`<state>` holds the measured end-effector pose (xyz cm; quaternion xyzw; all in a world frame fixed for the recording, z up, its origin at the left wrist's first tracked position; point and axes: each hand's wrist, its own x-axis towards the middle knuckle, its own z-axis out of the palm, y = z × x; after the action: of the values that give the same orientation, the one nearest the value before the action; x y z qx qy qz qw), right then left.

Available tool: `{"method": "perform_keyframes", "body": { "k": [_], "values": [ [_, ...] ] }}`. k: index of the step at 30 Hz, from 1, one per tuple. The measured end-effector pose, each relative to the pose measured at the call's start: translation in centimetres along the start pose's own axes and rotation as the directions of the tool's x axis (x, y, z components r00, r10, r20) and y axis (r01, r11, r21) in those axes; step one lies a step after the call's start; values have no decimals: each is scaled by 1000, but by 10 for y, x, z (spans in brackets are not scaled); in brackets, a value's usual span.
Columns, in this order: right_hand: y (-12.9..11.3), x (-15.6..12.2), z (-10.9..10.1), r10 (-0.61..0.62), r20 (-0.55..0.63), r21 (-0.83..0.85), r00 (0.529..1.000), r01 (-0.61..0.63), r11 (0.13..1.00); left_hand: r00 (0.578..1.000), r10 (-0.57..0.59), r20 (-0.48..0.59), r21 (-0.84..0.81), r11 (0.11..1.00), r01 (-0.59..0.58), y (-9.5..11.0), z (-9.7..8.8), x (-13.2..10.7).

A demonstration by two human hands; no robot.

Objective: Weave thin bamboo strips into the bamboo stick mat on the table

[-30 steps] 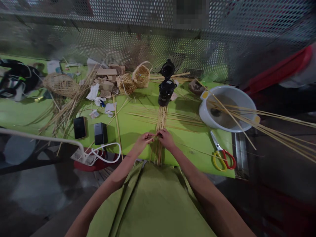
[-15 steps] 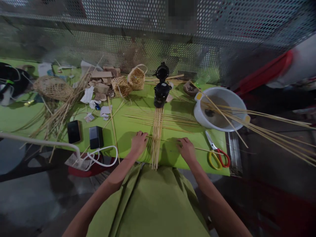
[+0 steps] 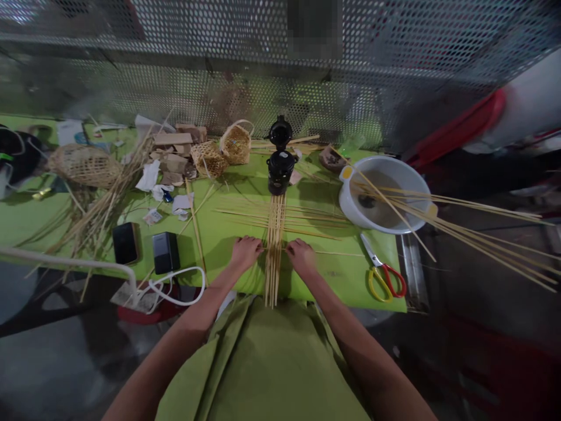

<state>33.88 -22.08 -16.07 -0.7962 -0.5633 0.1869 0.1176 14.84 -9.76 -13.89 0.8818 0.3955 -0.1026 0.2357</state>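
Observation:
Lengthwise bamboo-like strips [image 3: 272, 275] lie side by side down the table, their far ends under a black lidded jar [image 3: 280, 173]. Several thin crosswise strips [image 3: 313, 217] run through them. Close to the left edge of the bundle, my left hand [image 3: 246, 253] pinches one end of another crosswise strip [image 3: 337, 253]. My right hand [image 3: 301, 257] grips that same strip just right of the bundle, and its tail reaches toward the scissors [image 3: 380, 272]. The fingertips of both hands are partly hidden.
At right, a white tub [image 3: 346, 202] holds water and long strips jutting past the table edge. Small woven baskets [image 3: 235, 143], wood blocks [image 3: 173, 139] and a loose strip pile [image 3: 105, 199] lie at back left. A phone [image 3: 125, 243] and black box [image 3: 165, 252] sit left.
My right hand has moved left along the crosswise strip, up close to the bundle. My left hand stays near the bundle's left edge. The view has shifted slightly.

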Motion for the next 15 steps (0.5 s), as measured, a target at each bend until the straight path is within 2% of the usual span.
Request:
{"method": "perform_keyframes", "body": {
  "k": [3,8,12,15],
  "values": [
    [-7,5,-1,-36,6,25,999,36,999,1000,15,28,-27,1000,-14,-5,-6,4],
    [-1,2,-1,-75,-24,92,997,77,993,1000,-1,28,-78,997,3,-10,-12,9],
    [-2,2,-4,-142,-49,66,989,145,987,999,3,45,-39,999,-1,-8,-13,11],
    [-8,4,-6,-226,-16,19,974,226,974,998,14,61,-26,1000,-12,-6,-13,13]
  ]
}}
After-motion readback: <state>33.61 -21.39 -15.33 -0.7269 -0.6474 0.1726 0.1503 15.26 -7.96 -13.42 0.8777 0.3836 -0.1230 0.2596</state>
